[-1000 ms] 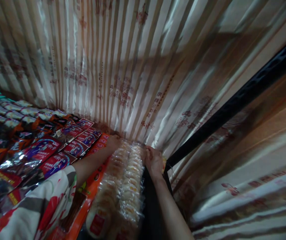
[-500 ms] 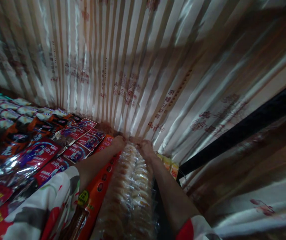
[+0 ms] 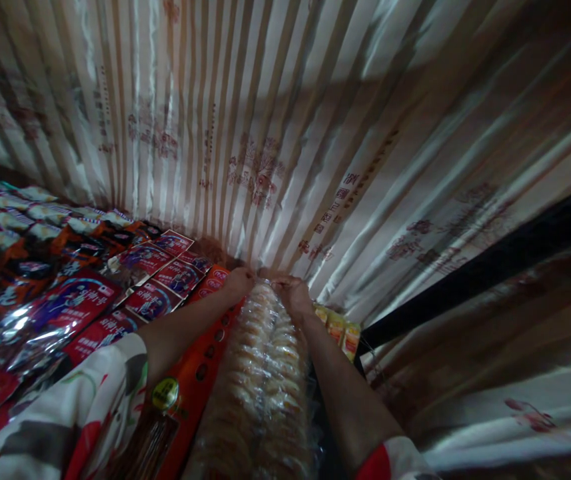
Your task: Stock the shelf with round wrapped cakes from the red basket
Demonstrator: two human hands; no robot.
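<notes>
Two long rows of round pastries in clear plastic wrappers (image 3: 265,373) run away from me down the middle. At their far end, against the curtain, my left hand (image 3: 239,283) is closed, with its fingertips at the left edge of the last wrapped pastry (image 3: 264,291). Opposite it, my right hand (image 3: 292,293) is closed too, thumb and fingers pinched at that pastry's right edge. Dim light and blur hide the exact grip. Under my left forearm lies an orange-red snack pack (image 3: 210,353) with a see-through window.
Red and purple snack bags (image 3: 151,300), orange-black bags (image 3: 30,270) and small white packets (image 3: 2,217) fill the left side. Small yellow packs (image 3: 336,327) stand right of my right wrist. A pleated curtain (image 3: 255,120) rises behind, and a black bar (image 3: 480,260) slants up rightward.
My hands remain at the far end of the pastry rows. The right hand's fingers have drawn in towards the left, into a clearer pinch. The view has shifted slightly.
</notes>
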